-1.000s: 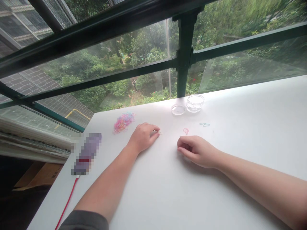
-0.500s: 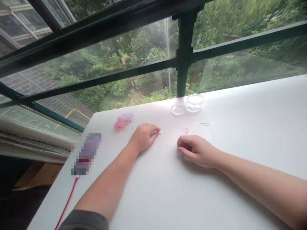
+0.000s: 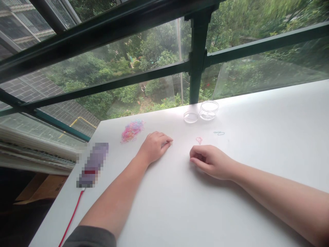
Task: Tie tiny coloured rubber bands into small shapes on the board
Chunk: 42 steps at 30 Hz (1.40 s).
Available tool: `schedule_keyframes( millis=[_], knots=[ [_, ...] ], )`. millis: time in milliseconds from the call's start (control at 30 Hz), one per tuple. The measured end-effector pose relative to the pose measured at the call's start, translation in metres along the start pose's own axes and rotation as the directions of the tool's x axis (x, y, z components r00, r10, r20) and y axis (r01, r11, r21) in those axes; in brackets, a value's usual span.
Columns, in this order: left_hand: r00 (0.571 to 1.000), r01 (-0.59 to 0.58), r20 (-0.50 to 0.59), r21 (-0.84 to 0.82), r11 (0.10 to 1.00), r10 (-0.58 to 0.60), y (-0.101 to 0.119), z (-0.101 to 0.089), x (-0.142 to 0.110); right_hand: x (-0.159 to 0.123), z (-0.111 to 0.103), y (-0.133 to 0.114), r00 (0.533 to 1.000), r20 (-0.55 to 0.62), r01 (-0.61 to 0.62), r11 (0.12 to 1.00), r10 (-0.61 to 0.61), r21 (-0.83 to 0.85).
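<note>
On the white table, my left hand [image 3: 155, 146] rests with thumb and fingers brought together at the tips. A tiny pale yellow rubber band [image 3: 171, 143] barely shows there, mostly covered by the fingers. Left of this hand is a loose pile of small pink, yellow and blue rubber bands [image 3: 132, 131]. My right hand [image 3: 212, 162] lies on its side, fingers curled in and thumb against them, with nothing visible in it. Just beyond its knuckles are a few pink rubber bands [image 3: 199, 140], and farther right some teal ones [image 3: 219, 133].
A clear round jar [image 3: 209, 110] stands at the table's far edge, its clear lid [image 3: 191, 117] beside it. On the left lies a blurred-out purple phone-like object [image 3: 94, 164] with a red cable [image 3: 70, 218]. A green-framed window [image 3: 197, 61] borders the table.
The fingertips of my left hand have shifted very slightly forward, covering more of the yellow band. My right hand has stayed still.
</note>
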<state>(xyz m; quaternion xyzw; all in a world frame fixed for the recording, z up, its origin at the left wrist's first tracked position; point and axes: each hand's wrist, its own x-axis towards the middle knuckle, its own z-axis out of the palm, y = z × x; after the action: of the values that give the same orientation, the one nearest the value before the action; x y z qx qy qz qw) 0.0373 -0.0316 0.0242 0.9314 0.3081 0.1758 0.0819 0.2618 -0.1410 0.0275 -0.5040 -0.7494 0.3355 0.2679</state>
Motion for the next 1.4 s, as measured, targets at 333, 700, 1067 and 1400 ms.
schedule_keyframes(
  millis=[333,700,1067,1400],
  knots=[
    [1.000,0.016,-0.010,0.011,1.000,-0.016,0.000,0.001,0.003,0.001,0.001,0.004,1.000,-0.001,0.018,1.000,-0.018,-0.001],
    [0.999,0.023,-0.028,0.012,1.000,-0.022,-0.001,0.002,0.004,0.001,0.000,0.001,1.000,-0.002,0.014,1.000,-0.014,-0.013],
    [0.992,0.025,-0.120,-0.051,0.998,-0.031,-0.009,0.001,0.001,0.001,0.001,0.005,1.000,0.005,0.019,0.999,-0.019,-0.025],
    [0.734,0.367,-0.494,-0.290,0.884,-0.466,-0.050,-0.029,-0.020,0.000,0.001,0.008,0.999,0.036,0.026,0.998,-0.024,-0.065]
  ],
)
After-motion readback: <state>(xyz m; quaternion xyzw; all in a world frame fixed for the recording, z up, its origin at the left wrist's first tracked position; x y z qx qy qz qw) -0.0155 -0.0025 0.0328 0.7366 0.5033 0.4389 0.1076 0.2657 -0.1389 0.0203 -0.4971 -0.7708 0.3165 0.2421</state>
